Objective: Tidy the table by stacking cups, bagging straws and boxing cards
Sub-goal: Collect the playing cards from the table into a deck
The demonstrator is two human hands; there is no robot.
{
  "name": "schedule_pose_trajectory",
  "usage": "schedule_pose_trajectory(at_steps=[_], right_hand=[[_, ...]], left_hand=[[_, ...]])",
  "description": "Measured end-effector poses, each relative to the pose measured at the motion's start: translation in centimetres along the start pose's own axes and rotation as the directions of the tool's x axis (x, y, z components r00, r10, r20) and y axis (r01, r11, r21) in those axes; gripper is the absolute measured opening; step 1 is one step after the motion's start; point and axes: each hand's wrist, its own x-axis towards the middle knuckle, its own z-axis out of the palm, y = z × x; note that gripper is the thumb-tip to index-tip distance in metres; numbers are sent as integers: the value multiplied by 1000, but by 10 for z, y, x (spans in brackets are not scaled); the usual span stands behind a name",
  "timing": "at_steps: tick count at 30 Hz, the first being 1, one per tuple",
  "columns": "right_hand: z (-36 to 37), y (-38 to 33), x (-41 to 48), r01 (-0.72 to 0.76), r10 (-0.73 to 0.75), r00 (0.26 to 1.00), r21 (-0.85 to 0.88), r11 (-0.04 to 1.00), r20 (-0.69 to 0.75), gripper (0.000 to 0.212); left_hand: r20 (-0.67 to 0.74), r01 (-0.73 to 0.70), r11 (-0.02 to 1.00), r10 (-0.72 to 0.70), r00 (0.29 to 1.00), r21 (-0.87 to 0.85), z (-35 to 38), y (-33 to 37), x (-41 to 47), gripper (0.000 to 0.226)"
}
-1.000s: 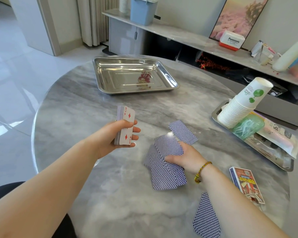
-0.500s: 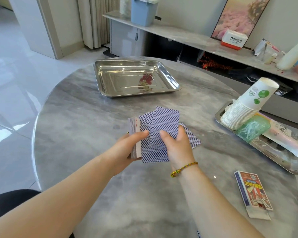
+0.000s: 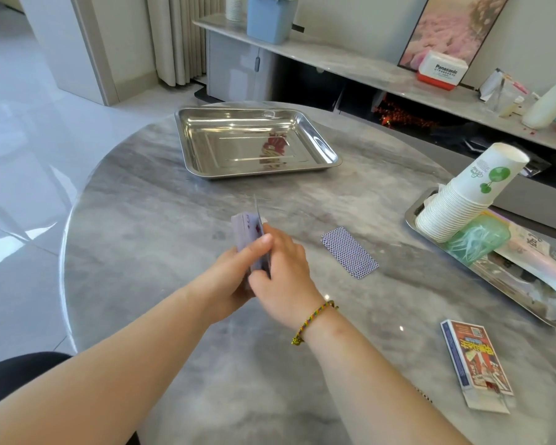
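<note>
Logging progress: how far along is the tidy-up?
Done: cup stack and bagged straws lie on the right tray. In hand: left hand and right hand squaring the deck. Left: one loose card, then the card box.

Blue-patterned card [image 3: 349, 253], grey marbled table [image 3: 148, 200]

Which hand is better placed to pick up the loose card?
Right hand: the card lies on its side, while the left hand grips the deck.
</note>
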Motion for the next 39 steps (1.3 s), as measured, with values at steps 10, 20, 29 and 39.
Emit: schedule_pose_trajectory(at_steps=[10,20,29,39], right_hand=[[-22,4,-7,188,-133,977,-382,905,164,110],[-30,14,1,286,-254,958,-348,893,135,119],[-19,25,2,377,-357,926,-227,898,125,111],[-43,60,9,162,-168,986,-178,971,-21,92]], left_hand=[[-19,112,982,-117,993,-151,-8,14,0,34],[100,182,983,-178,979,-37,-10,8,-1,39],[143,189,982,-190,971,25,-7,7,-1,19],[30,168,985,-166,986,-47,-22,6,11,35]])
